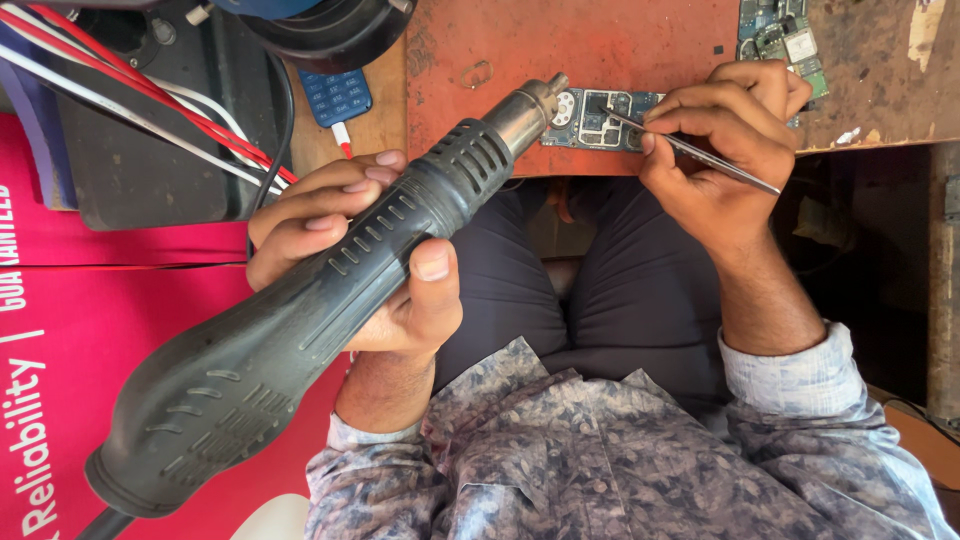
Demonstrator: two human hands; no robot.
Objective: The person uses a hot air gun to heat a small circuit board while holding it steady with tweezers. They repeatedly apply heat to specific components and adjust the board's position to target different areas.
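So the small circuit board [600, 120] sits on the red bench [560, 50], right at its near edge, over the person's lap. The right hand [720, 150] has its grip pinched tight around a pair of metal tweezers [690, 150], and the tweezer tips are down on the board. The left hand [370, 250] is wrapped all the way around the barrel of a dark grey heat gun [300, 320], thumb over the top, fingers curled shut underneath. The metal nozzle [530, 105] points at the board's left end, just beside it. More green boards [790, 40] lie further back on the bench, and a blue keypad [335, 95] sits off to the left near some red and white wires [130, 90].
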